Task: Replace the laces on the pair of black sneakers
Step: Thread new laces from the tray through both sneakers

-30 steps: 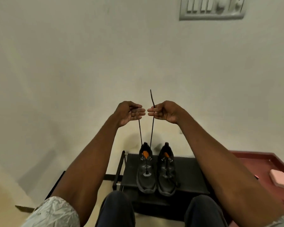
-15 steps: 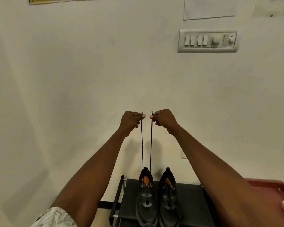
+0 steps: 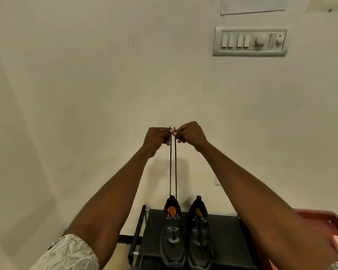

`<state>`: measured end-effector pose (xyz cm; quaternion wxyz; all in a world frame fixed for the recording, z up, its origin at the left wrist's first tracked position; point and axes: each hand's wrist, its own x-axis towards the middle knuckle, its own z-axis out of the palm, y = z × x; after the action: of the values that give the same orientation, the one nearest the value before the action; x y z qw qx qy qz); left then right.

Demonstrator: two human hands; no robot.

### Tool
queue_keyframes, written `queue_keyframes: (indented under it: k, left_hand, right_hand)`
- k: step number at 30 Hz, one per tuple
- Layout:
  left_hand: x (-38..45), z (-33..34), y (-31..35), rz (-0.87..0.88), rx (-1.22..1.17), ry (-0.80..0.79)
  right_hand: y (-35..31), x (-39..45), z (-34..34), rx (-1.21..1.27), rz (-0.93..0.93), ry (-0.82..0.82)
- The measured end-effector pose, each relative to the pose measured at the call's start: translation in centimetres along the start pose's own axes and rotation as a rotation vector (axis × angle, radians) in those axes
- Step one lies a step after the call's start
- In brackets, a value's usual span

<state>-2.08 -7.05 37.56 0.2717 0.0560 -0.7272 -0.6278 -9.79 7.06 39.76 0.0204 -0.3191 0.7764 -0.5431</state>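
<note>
Step in hand, as judged: lace (image 3: pixel 172 164) on the left sneaker (image 3: pixel 173 233) is being evened, both ends drawn up taut and held side by side. One end is pinched by the left hand (image 3: pixel 157 139), the other by the right hand (image 3: pixel 191 135); fingers curled on the strands, tips nearly touching. The two strands run straight down into the top of the left sneaker. The right sneaker (image 3: pixel 200 233) is set just beside it on a black rack (image 3: pixel 228 240).

Next move, likely: ends matched for length, then slack taken down and a knot tied, or threading carried on; tension must be kept equal.

Not resolvable: which eyelets are threaded, whether this lace is the new one, lacing state of the right sneaker. Rack front and sneaker toes are cut off at the bottom edge.
</note>
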Motion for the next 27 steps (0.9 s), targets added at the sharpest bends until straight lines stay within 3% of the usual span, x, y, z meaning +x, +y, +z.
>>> queue_keyframes:
  k: [5,9,16,20,25,27]
  left_hand:
    - [0.4,-1.0,-0.1,-0.007,-0.006,-0.099]
    - [0.4,-0.6,0.0,0.005,-0.014,-0.049]
    - [1.2,-0.2,-1.3,0.038,0.048,0.179]
    - [1.1,-0.1,-1.5,0.043,0.050,0.135]
    - [0.7,-1.1,-2.6,-0.080,-0.066,0.195]
    - [0.4,-1.6,-3.5,-0.148,-0.024,0.144]
  right_hand:
    - [-0.5,0.7,-0.1,-0.212,-0.067,0.011]
    - [-0.3,0.8,0.8,-0.275,-0.118,0.052]
    - [1.1,-0.2,2.0,-0.145,-0.040,-0.083]
    - [2.6,-0.9,3.3,-0.098,-0.005,-0.102]
    - [2.1,-0.2,3.4,-0.175,0.039,-0.045]
    - [2.1,0.2,3.3,-0.190,0.050,-0.031]
